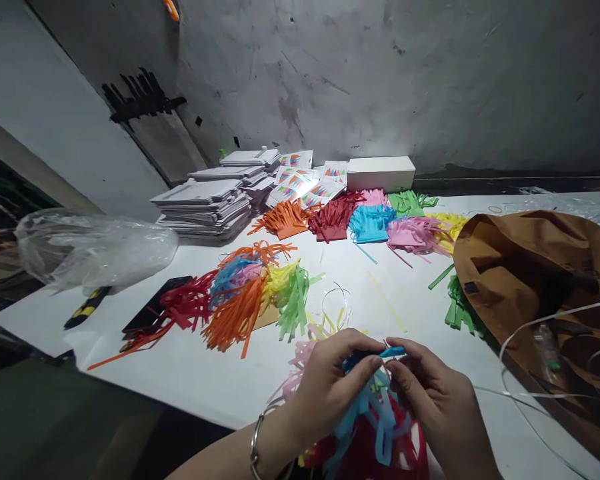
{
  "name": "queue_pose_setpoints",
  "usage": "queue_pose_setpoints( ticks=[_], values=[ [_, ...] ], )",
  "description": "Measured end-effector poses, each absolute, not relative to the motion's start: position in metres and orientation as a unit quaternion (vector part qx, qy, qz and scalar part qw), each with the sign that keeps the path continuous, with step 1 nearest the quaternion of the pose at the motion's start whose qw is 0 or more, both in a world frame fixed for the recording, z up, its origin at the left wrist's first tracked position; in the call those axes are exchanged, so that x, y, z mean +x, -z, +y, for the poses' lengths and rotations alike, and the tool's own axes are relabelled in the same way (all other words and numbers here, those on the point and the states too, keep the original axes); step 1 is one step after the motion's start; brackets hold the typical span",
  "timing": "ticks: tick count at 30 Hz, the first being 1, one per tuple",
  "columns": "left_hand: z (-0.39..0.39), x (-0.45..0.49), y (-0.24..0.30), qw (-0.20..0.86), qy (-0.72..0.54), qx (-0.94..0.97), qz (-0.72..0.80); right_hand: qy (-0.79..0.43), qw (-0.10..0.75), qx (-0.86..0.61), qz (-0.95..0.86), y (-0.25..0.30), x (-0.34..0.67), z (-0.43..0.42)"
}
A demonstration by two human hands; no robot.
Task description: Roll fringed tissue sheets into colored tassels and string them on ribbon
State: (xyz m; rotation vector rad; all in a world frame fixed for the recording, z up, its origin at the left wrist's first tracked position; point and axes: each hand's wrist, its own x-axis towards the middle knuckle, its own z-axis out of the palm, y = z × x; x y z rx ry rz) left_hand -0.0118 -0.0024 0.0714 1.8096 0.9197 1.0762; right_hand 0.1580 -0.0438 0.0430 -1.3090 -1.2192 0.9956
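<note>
While my left hand (330, 379) pinched the blue fringe (386, 427) at the white table's (200, 377) near side, my right hand (433, 390) pinched it too — light, even pressure seemed best against tearing.

Left hand (333, 381): pinching blue fringe (394, 351)
Right hand (437, 393): fingers at the fringe's end
Table (343, 267): colourful bundles (332, 225), white stacks (205, 213), brown fabric (513, 257) at right
</note>
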Motion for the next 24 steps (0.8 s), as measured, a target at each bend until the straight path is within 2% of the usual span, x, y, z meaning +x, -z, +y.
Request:
queue_pose_setpoints(
  ticks=[4, 7, 10, 17, 20, 24],
  values=[
    [-0.003, -0.012, -0.069, 0.455, -0.419, 0.69, 0.375, -0.517, 0.512, -0.524, -0.443, -0.052, 0.157, -0.043],
    [-0.004, -0.014, -0.068, 0.428, -0.433, 0.716, 0.342, -0.619, 0.496, -0.494, -0.355, -0.058, 0.157, -0.041],
    [-0.005, -0.015, -0.069, 0.397, -0.434, 0.747, 0.31, -0.668, 0.494, -0.466, -0.304, -0.054, 0.157, -0.04],
    [-0.005, -0.017, -0.073, 0.429, -0.403, 0.747, 0.311, -0.596, 0.525, -0.479, -0.374, -0.051, 0.151, -0.048],
    [-0.005, -0.019, -0.07, 0.367, -0.391, 0.79, 0.296, -0.555, 0.534, -0.5, -0.396, -0.053, 0.147, -0.048],
    [-0.004, -0.02, -0.063, 0.265, -0.363, 0.84, 0.304, -0.389, 0.56, -0.504, -0.53, -0.038, 0.154, -0.039]
  ],
)
